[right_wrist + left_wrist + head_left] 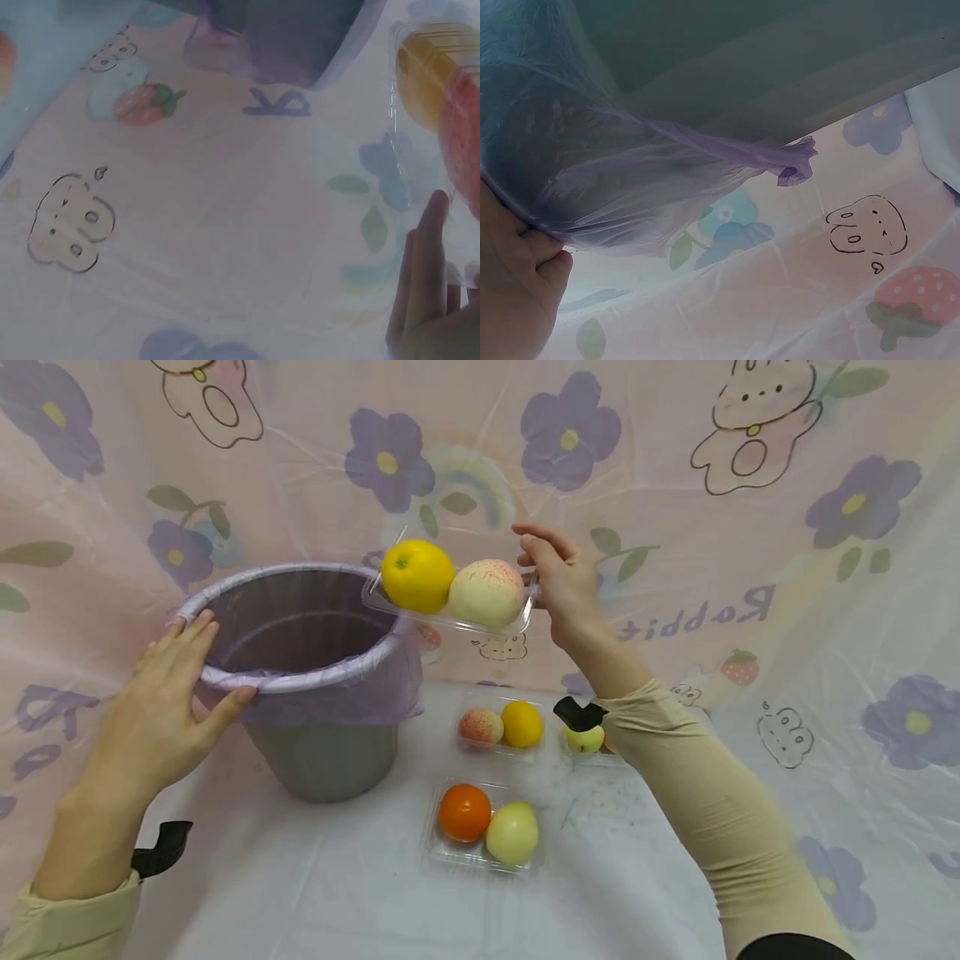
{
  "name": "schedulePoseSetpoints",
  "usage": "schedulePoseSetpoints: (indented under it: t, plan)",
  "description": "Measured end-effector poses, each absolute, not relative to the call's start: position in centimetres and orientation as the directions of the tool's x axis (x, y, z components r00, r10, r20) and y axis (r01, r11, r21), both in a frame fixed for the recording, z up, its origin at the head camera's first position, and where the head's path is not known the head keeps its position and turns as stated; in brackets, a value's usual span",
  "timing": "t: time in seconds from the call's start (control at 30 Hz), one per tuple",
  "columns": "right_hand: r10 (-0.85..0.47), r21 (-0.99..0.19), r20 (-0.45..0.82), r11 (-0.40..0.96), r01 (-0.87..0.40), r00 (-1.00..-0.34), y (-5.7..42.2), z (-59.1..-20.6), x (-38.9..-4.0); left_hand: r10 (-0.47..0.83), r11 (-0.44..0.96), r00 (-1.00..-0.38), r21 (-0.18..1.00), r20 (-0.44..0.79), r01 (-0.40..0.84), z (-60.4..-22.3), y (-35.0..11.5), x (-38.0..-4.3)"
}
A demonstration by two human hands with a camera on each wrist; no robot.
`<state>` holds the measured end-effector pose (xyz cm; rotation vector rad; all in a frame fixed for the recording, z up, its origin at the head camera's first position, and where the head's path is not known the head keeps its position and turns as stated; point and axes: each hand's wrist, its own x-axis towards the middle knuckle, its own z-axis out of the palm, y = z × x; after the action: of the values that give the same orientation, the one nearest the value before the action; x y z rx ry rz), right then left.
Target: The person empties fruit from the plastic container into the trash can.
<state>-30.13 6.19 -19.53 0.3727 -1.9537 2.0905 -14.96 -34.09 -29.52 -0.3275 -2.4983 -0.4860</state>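
In the head view my right hand pinches the right end of a clear plastic box, held raised beside the bin. Inside the box are a yellow orange-like fruit and a pale peach with a red blush. The right wrist view catches only part of the box and the fingers. A grey bin stands at left, lined with a purple plastic bag folded over its rim. My left hand rests on the rim's near-left side, fingers fairly straight, thumb along the front.
On the white-covered table lies a box with an orange and a greenish pear. Behind it is one with a peach and a yellow fruit. Another box is partly behind my right forearm. A printed cloth hangs behind.
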Motion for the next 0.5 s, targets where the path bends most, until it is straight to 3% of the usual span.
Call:
schedulePoseSetpoints:
  t: [0.5]
  plan:
    - [-0.065, -0.911, 0.391, -0.168, -0.376, -0.918, -1.9, -19.1, -31.1, 0.124, 0.903, -0.797, 0.265, 0.591, 0.337, -29.7, -34.0, -15.0]
